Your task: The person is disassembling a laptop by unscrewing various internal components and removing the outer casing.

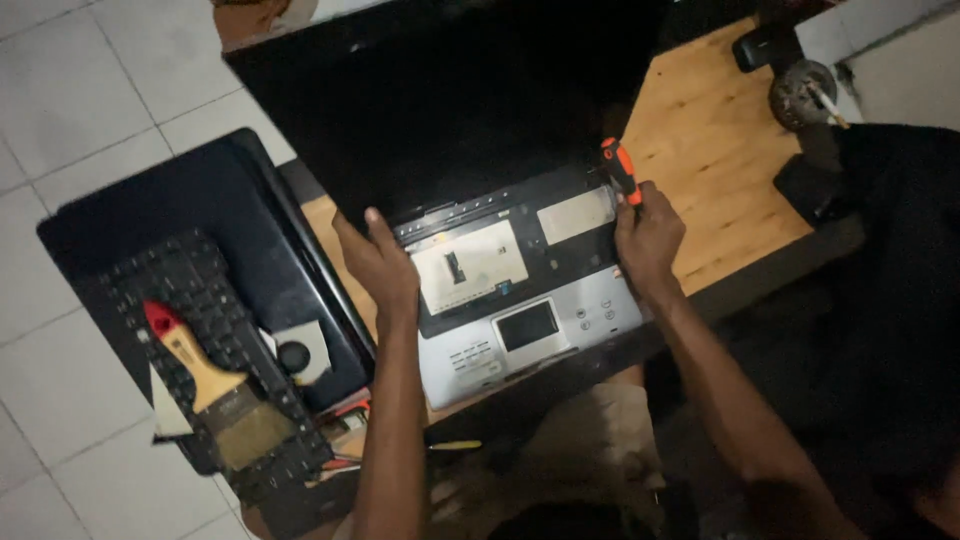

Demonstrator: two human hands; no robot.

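While gripped at both sides, laptop (pixel 520 290) at frame centre on wooden desk (pixel 715 150), keyboard bay bare, lid open toward top. Left hand (pixel 380 262) clamped on left edge, fingers pressed together, thumb over the deck. Right hand (pixel 648 235) at right hinge, fingers curled round orange-handled screwdriver (pixel 621 170). Probably stiff, moderately heavy, fragile at hinge and exposed panel; best held by the base edges, never the screen. Removed keyboard (pixel 210 350) with brush (pixel 200 370) at lower left.

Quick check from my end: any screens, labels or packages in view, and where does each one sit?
Laptop screen: top centre, hinged open behind the stripped base, dark rectangle, unlit.
Sticker: small, by the right hand on the silver palm rest; too small to describe.
No packages visible.
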